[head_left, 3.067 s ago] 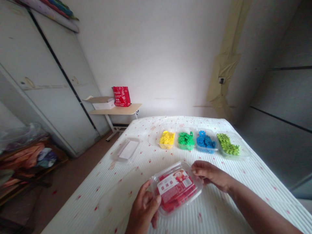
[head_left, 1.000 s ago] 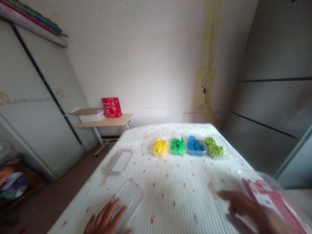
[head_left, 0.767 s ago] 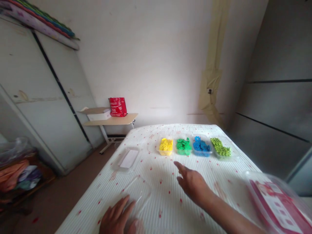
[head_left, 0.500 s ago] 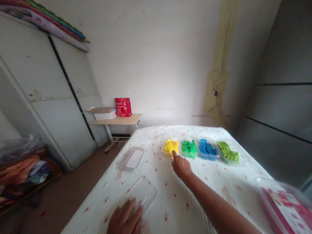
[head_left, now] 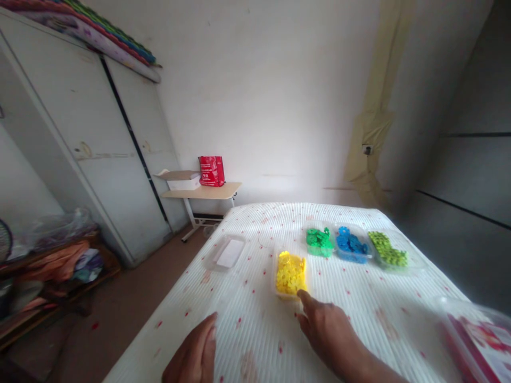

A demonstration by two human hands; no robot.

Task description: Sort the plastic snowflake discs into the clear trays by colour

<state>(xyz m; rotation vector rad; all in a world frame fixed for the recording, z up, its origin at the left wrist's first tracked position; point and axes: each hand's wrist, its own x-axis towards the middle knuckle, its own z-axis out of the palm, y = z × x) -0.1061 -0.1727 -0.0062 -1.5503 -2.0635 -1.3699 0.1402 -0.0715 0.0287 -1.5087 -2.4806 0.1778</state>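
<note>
A clear tray of yellow plastic pieces [head_left: 290,273] stands on the white, red-dotted bed cover [head_left: 359,314], apart from its row and nearer to me. My right hand [head_left: 325,330] reaches out to it, the index fingertip touching the tray's near right corner and the fingers stretched, nothing held. At the bottom edge my left hand [head_left: 195,354] lies flat on the cover, fingers together and empty. Farther back stand a tray of green pieces [head_left: 319,242], one of blue pieces [head_left: 351,248] and one of lime-green pieces [head_left: 388,250].
A clear lid with a white label [head_left: 225,254] lies at the bed's left side. A lidded clear box of red pieces [head_left: 481,340] sits at the lower right. Beyond the bed are a side table [head_left: 203,192] with a red bag [head_left: 211,171], a wardrobe [head_left: 80,143] and floor clutter [head_left: 51,260].
My right hand set the red box down at the right, reached to the yellow tray and drew it out of the row towards me. My left hand stayed flat on the cover.
</note>
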